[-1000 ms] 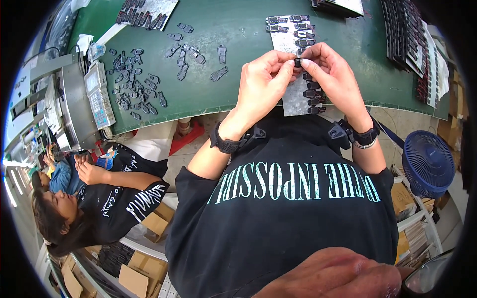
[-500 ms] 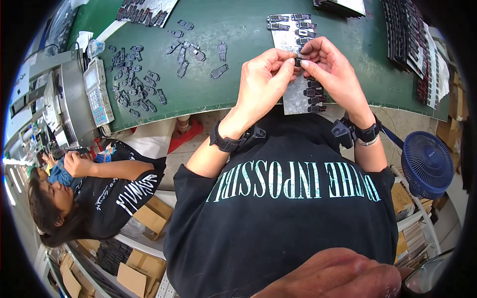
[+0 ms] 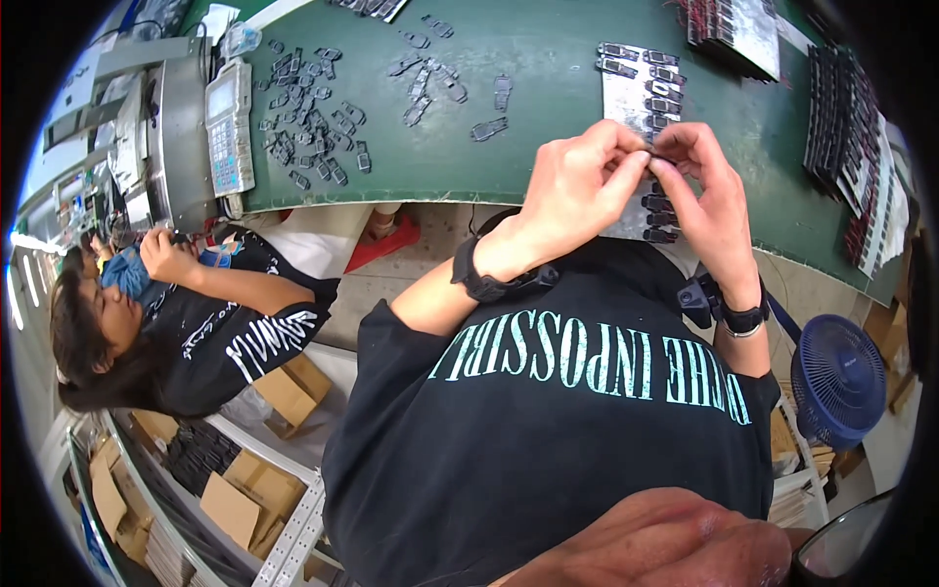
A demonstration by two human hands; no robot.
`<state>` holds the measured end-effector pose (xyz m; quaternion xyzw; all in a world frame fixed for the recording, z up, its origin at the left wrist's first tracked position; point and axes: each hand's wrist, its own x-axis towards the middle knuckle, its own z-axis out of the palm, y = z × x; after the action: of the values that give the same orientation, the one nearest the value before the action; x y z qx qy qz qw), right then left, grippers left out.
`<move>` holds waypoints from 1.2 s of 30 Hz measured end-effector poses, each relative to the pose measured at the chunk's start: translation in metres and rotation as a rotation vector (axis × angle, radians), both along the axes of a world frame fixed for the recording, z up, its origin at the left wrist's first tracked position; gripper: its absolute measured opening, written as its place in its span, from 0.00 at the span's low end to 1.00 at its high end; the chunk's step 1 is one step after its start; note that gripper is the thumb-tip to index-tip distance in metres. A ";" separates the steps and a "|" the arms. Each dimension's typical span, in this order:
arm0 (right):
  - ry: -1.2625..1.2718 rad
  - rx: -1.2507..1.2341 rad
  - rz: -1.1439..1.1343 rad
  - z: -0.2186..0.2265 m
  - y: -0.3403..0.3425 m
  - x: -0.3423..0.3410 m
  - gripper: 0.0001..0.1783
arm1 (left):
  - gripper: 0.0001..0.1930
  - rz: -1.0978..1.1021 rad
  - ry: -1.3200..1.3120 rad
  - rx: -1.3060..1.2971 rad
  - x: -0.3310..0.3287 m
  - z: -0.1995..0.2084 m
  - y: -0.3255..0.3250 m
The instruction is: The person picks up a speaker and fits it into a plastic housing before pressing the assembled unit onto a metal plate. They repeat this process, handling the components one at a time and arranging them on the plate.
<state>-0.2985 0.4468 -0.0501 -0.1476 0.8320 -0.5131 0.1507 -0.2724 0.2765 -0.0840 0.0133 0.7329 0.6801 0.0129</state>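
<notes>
My left hand and my right hand meet at the fingertips above a silver plate. Thumbs and forefingers of both are closed in a pinch around a small black part, most of it hidden by the fingers. Under and beyond my hands, small black modules lie in rows on the plate. More of them show between my wrists at its near end. Both wrists carry black bands.
Loose black modules lie scattered over the green table. Left of them stands a keypad device. Stacked plates with modules are at the right; a blue fan sits below the table edge. Another person works at the left.
The view has shifted, so the table and plate appear farther right. Both hands stay pinched together above the plate, and the small black part is now more covered by the fingers.
</notes>
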 end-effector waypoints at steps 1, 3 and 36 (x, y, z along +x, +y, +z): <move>-0.014 -0.031 -0.025 0.002 -0.001 0.000 0.18 | 0.07 0.014 -0.029 0.002 -0.003 0.004 -0.001; -0.026 -0.056 -0.056 0.005 0.005 -0.002 0.19 | 0.07 0.045 -0.086 0.003 -0.007 0.011 -0.006; 0.527 0.675 -0.253 -0.016 0.125 -0.205 0.17 | 0.04 0.425 0.253 -0.827 0.032 -0.009 -0.093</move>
<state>-0.5033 0.5718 -0.0660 -0.1128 0.9744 -0.1722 -0.0907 -0.2404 0.1834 -0.0929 -0.0605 0.9241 0.3123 -0.2116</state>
